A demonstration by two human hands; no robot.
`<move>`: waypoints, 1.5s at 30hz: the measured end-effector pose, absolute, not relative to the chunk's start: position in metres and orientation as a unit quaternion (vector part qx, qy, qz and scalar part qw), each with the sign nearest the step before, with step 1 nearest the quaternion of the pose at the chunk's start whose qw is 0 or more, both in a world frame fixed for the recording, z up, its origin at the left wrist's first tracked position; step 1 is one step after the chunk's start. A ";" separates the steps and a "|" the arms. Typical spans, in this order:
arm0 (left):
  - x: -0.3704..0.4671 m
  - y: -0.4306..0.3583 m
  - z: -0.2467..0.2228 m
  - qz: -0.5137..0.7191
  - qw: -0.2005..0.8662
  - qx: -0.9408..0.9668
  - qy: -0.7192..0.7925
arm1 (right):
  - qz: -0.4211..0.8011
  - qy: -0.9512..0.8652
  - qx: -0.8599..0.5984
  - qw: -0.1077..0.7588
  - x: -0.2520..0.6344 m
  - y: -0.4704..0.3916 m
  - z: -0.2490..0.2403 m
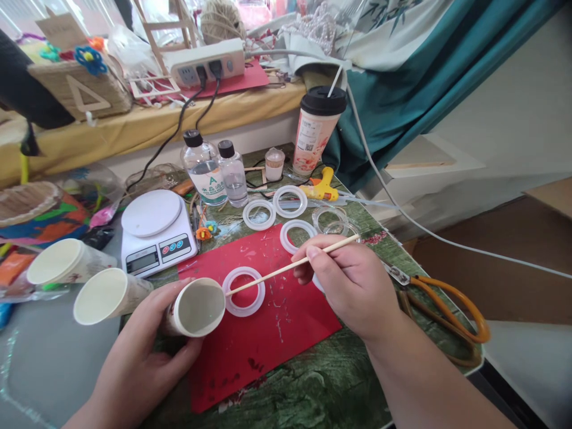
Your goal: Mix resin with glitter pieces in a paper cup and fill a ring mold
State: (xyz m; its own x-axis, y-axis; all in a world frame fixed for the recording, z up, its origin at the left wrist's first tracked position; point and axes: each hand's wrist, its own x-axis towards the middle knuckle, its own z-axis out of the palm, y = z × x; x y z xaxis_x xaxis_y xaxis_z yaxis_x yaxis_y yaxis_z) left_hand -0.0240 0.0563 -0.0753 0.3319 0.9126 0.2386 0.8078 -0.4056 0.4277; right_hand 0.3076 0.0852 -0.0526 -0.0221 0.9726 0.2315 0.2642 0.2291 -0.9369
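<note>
Wrapped round a paper cup (199, 308), my left hand (154, 342) tilts it toward a white ring-shaped mold (229, 280) on a red sheet (286, 322). The cup's inside looks pale grey; how much liquid it has I cannot tell. Pinched in my right hand (342, 274) is a thin wooden stick (286, 268), its lower tip at the cup's rim and over the mold's left edge. Another ring mold (292, 228) lies just beyond my right fingers, partly hidden by them. Two more molds, the left one (259, 214) among them, lie past the sheet's far edge.
A kitchen scale (156, 223) and two paper cups, one of them (107, 295) nearer me, are on the left. Behind stand two clear bottles, the larger (205, 173) labelled, a lidded drink cup (317, 131) and a yellow glue gun (322, 185). Orange-handled scissors (447, 304) lie right.
</note>
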 end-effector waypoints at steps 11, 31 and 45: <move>-0.024 0.056 -0.076 0.225 0.119 0.804 0.537 | 0.360 -0.616 -0.506 0.485 0.307 0.085 -0.052; -0.025 0.057 -0.077 0.228 0.116 0.803 0.539 | 0.358 -0.614 -0.513 0.481 0.307 0.086 -0.052; -0.025 0.056 -0.078 0.227 0.117 0.804 0.537 | 0.356 -0.622 -0.506 0.480 0.308 0.086 -0.052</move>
